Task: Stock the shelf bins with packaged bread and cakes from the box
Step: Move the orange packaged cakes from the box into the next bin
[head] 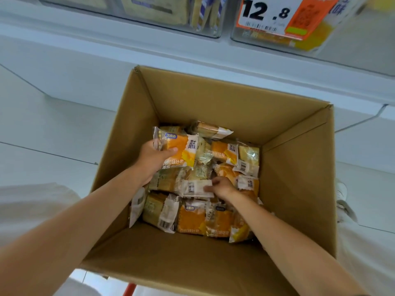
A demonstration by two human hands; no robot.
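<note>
An open cardboard box stands below me, its bottom covered with several packaged breads in orange, yellow and clear wrappers. My left hand is inside the box, shut on an orange bread packet lifted a little above the pile. Lower in the box, my right hand pinches a clear packet with a white barcode label that lies on the pile. Clear shelf bins hang above the box at the top of the view.
An orange and white price tag reading 12.8 is clipped to the right bin. The bins hold pale and yellow packets. White shelving and a white tiled floor surround the box. A red bar shows under the box's near edge.
</note>
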